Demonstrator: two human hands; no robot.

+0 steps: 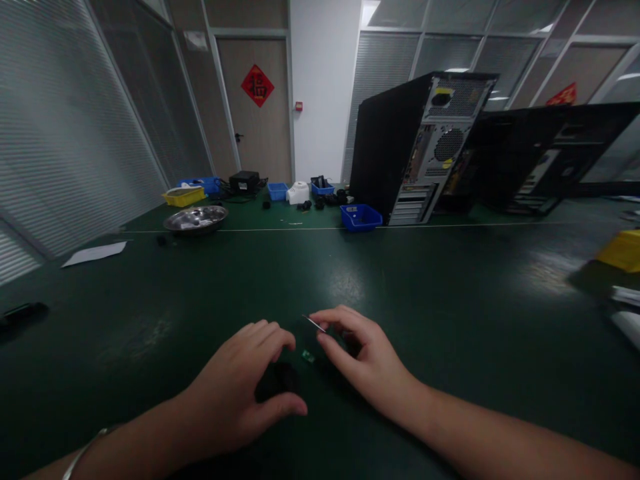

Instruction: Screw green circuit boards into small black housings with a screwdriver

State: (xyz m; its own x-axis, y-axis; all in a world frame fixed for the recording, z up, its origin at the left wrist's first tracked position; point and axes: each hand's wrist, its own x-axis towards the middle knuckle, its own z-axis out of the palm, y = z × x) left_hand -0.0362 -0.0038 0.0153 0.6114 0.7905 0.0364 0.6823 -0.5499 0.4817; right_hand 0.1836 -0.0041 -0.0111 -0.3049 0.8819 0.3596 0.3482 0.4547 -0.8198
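Between thumb and fingertips, my right hand (367,350) pinches a small thin piece with a bright silvery edge (315,324), seen nearly edge-on. Its exact kind is too small to make out. My left hand (250,380) is curved, with the thumb well apart from the fingers. A dark shape (285,378) shows in that gap; whether it is a black part on the table or touched by the hand is unclear. A little green circuit board (308,357) lies on the table between my two hands, apart from both.
Across the green table (240,273) stand a black computer tower (390,147), a blue bin (361,218), a metal plate (195,219), a yellow tray (184,196) and a white device (299,193). Paper (95,253) lies left; a yellow bin (621,251) sits right.
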